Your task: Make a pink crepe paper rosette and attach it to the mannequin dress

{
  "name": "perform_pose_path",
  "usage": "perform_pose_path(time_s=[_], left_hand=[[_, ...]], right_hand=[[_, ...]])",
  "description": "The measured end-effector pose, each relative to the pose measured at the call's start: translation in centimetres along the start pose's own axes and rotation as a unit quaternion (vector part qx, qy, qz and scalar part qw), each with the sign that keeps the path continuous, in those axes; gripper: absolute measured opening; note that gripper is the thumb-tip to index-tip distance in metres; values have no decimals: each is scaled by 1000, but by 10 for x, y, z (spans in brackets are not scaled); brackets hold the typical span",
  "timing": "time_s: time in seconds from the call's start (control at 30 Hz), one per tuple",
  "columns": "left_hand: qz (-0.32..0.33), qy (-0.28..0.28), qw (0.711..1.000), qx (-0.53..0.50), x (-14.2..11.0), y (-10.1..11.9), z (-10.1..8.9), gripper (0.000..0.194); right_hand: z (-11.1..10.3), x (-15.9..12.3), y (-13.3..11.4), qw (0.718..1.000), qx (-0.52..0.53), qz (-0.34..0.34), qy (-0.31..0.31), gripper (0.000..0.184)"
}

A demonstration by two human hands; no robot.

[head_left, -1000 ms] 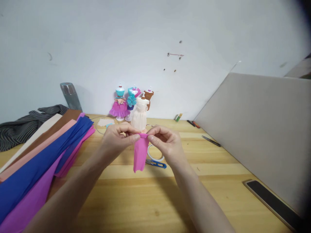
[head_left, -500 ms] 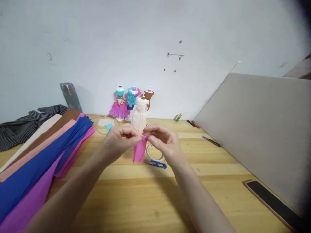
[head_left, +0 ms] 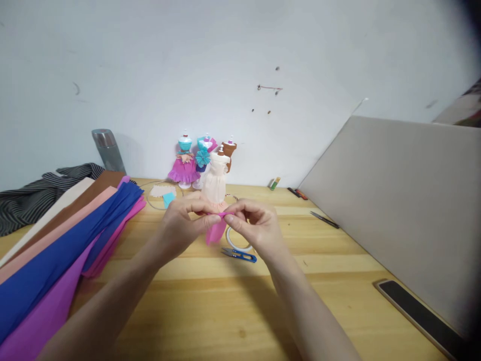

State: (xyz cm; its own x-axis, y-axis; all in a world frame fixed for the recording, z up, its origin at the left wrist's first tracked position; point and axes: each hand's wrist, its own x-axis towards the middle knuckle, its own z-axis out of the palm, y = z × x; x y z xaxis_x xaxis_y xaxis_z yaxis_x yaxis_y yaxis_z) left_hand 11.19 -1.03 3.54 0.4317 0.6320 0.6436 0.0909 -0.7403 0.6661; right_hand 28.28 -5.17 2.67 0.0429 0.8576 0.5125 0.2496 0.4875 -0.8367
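Between my two hands is a small strip of pink crepe paper (head_left: 215, 234), its top edge pinched and its lower part hanging down. My left hand (head_left: 188, 220) grips that edge between thumb and fingers from the left. From the right, my right hand (head_left: 255, 223) pinches the same edge, its fingertips close to the left thumb. Just behind the fingers stands a mini dress form in a cream dress (head_left: 215, 183) with a peach hem. Below the hands lie blue thread snips (head_left: 239, 254) and a white ring-shaped roll (head_left: 235, 244), partly hidden by the right hand.
More dressed mini forms (head_left: 184, 168) stand by the wall. Folded coloured crepe paper (head_left: 75, 235), a striped cloth (head_left: 22, 205) and a bottle (head_left: 108, 150) are at left. A grey panel (head_left: 406, 200) bounds the right, with a phone (head_left: 417, 313), a dark slim tool (head_left: 324, 219) and a glue stick (head_left: 275, 183).
My fingertips have drawn closer together along the pink strip's top edge. The hanging part has swung and looks shorter. The view has shifted slightly.
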Motion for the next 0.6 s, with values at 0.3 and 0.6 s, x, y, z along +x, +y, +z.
perform_pose_path(time_s=[0.3,0.6], left_hand=[[-9,38,999,31,-1,-2,1,7],[-116,54,992,-1,0,1,1,17]], right_hand=[[5,-1,2,998,25,37,32,14],[9,-5,-3,998,-21,26,49,15]])
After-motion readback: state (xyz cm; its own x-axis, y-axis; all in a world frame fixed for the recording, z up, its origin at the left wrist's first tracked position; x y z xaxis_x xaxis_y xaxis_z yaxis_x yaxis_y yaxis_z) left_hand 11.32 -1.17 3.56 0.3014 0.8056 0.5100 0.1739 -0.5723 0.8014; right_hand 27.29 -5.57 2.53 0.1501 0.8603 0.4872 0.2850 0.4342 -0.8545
